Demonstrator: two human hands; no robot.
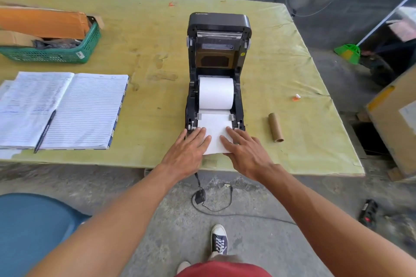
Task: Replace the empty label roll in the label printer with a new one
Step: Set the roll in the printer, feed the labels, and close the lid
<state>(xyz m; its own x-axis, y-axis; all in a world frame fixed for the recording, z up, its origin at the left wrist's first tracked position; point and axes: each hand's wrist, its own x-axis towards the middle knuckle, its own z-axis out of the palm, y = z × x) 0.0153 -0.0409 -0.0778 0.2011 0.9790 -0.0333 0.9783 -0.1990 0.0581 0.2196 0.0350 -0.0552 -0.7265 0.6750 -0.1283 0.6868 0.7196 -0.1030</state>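
A black label printer [244,27] stands on the table with its lid swung up and back. A full white label roll [216,92] sits in its bay. The roll's paper strip [215,128] runs forward between two grey guides and out over the front edge. My left hand [189,148] lies flat on the strip's left part and my right hand [243,153] lies flat on its right part, fingers spread, pressing it to the table. The empty brown cardboard core [276,127] lies on the table to the right of the printer.
The table [157,56] has a yellow-green cover. An open lined notebook [67,108] with a pen [45,130] lies left; a green basket [56,51] with cardboard stands at far left. A cable and adapter [200,195] hang down to the floor. A blue chair [33,227] is lower left.
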